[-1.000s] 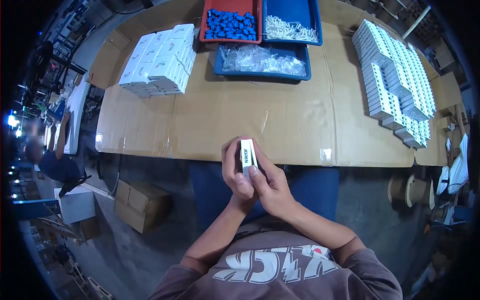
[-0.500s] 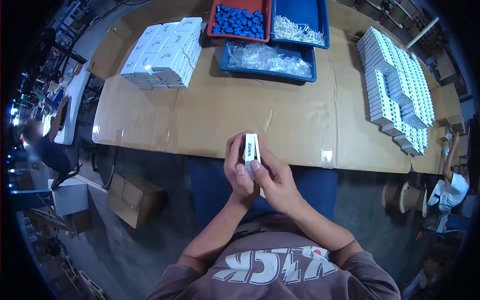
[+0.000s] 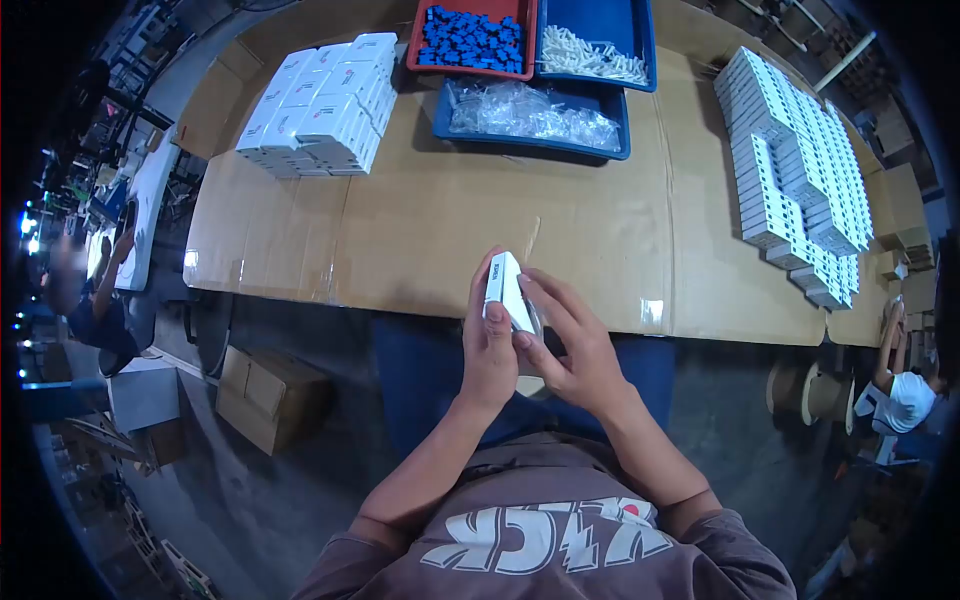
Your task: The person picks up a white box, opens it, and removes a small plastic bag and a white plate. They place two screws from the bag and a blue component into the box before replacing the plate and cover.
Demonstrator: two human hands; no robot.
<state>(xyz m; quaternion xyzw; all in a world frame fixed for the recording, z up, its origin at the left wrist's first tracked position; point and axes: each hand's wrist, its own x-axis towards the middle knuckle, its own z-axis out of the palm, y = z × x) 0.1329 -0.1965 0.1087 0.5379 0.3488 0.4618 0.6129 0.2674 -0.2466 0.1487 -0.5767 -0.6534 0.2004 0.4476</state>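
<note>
"Plenty was going on — what did you see, left to right?"

"White box stack [image 3: 320, 110] on a cardboard-covered table [image 3: 420, 230], then a red tray [image 3: 470, 72] of blue pieces. Left hand [image 3: 490, 370] had a small white box [image 3: 508, 292] gripped, thumb on its near face, fingers along its left side."

"Where was that box exactly?"

"Between both hands, by the table's near edge. Right hand [image 3: 590, 360] was at its right side, fingers bent — honestly couldn't tell if they gripped. After that, a blue tray [image 3: 600, 18] of white pieces, rows of boxes [image 3: 795, 165], and a co-worker [image 3: 908, 400]."
</note>
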